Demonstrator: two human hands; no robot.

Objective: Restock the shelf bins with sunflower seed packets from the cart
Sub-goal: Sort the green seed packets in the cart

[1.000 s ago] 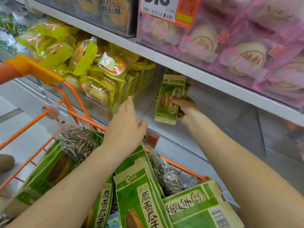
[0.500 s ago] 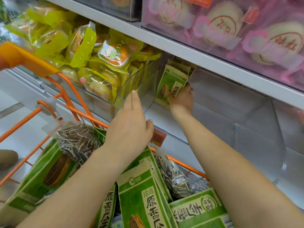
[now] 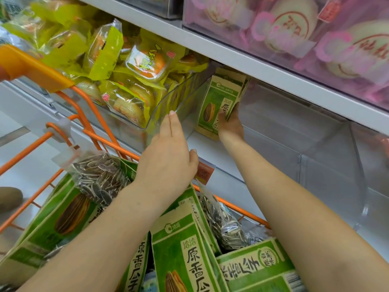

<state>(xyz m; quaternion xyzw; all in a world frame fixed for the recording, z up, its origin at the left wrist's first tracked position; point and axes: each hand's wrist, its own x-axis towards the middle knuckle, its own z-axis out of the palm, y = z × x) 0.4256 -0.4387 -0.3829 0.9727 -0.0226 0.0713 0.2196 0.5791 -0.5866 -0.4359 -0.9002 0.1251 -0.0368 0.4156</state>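
**Seed packets, shelf bin: placement under way**

Item: green-and-tan paper sunflower seed packets [image 3: 219, 102], a small stack standing upright and slightly tilted at the left end of the clear plastic shelf bin [image 3: 315, 165], directly under the grey shelf edge [image 3: 263, 66].

Right hand [image 3: 230, 125]: reaches into the bin, fingers curled round the lower right edge of the front packet, thumb on its face. It grips the stack.

Left hand [image 3: 168, 152]: fingers straight and held together, thumb out to the side, holding nothing. It hovers palm-down over the cart, fingertips near the front corner of the neighbouring clear bin of yellow-green wrapped pastries [image 3: 126, 66]; whether they touch it cannot be told.

Supply: further green sunflower seed packets in the cart [image 3: 185, 253], standing and lying, with clear bags of striped loose seeds [image 3: 99, 178] among them, inside the orange wire shopping cart [image 3: 92, 135].

Surroundings: pink-wrapped round cakes [image 3: 294, 28] in the bin on the shelf above; an orange price tag [image 3: 204, 172] on the shelf rail.

Change against one second ago: the right hand has carried the packets deeper into the bin, from its front opening to the back left, and set them more upright. The left hand has stayed flat and empty.
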